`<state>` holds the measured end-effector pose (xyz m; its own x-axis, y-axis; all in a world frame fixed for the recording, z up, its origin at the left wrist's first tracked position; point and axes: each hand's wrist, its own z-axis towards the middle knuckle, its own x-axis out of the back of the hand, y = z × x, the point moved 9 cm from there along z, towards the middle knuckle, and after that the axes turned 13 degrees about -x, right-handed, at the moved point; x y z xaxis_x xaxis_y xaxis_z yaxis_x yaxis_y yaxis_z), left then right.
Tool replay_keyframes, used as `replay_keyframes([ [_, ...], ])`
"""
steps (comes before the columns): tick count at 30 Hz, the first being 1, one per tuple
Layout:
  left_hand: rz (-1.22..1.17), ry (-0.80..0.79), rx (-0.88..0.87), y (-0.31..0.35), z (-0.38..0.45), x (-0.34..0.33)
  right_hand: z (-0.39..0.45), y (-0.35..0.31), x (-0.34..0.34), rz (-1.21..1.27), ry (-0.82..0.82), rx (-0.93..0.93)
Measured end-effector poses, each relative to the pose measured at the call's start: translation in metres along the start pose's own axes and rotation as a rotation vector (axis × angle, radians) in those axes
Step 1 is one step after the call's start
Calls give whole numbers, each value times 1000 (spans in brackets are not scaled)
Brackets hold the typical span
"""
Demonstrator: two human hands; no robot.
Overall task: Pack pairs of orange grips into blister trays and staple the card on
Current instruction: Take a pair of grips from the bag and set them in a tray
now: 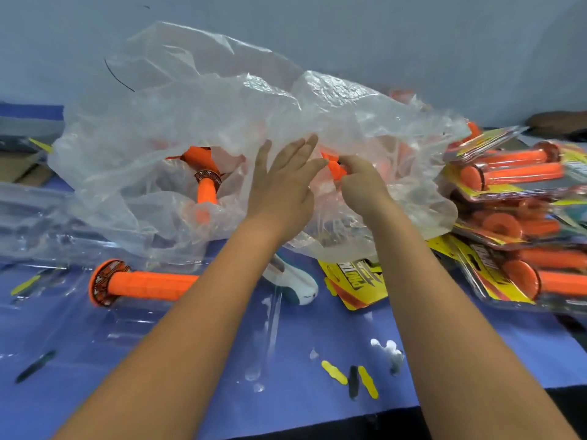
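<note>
Blue-covered desk, front edge running just under both forearms, dark strip past it at lower right; grey wall close behind. Open blue surface only in the near middle, between the arms and toward the front edge.

Big crumpled clear plastic bag, spread across the middle and back of the desk, rose high against the wall and blocked the way to whatever lay behind. Loose orange grips showed through its mouth at left.

Stack of finished packs, orange grips under clear blisters on yellow cards, heaped at the right edge, crowded that side right up to the right forearm. Clear blister trays overlapped along the left side, one reaching toward the near middle.

Single orange grip, flanged end to the left, lay on a clear tray at left, its other end hidden behind the left forearm. Printed yellow card lay flat between the forearms, just beside a white and teal stapler, partly hidden by the left arm.

Left hand, fingers straight and together, pressed against the bag film. Right hand, fingers curled, gripped a small orange piece at the bag mouth, close to the left fingertips.

Small yellow and black slips and a white scrap littered the near right desk; a dark slip lay near left.
</note>
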<state>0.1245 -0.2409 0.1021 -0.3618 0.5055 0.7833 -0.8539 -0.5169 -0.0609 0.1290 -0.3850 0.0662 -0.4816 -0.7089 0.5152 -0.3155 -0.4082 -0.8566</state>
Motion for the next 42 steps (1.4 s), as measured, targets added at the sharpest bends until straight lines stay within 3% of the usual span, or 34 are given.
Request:
replay_keyframes([
  [3, -29, 1, 7, 1, -1, -4, 15, 2, -10, 17, 23, 38],
  [8, -46, -36, -33, 3, -8, -16, 36, 14, -27, 107, -84, -24],
  [9, -48, -51, -43, 3, -10, -20, 35, 15, -24, 82, -40, -40],
  [13, -87, -126, 1, -5, -19, -38, 8, 6, 3, 25, 386, 129],
  [16, -170, -58, 111, -20, -21, -35, -19, 33, 7, 238, 388, -14],
  [22, -318, -198, 252, -26, -9, -44, -98, 12, 47, 462, 650, 253],
  [25, -627, 12, 453, -29, -12, -23, -125, 23, 63, 743, 710, 226],
  [28, -927, 206, 491, -20, -24, 0, -144, 30, 60, 992, 645, 209],
  [31, -1130, 403, 399, -11, -37, 30, -153, 26, 35, 1029, 492, 162],
  [37, -1052, 550, 443, -46, -86, 71, -170, -14, -21, 944, 237, 190],
  [42, -969, 558, 467, -79, -126, 95, -172, -41, -54, 738, 167, 143],
])
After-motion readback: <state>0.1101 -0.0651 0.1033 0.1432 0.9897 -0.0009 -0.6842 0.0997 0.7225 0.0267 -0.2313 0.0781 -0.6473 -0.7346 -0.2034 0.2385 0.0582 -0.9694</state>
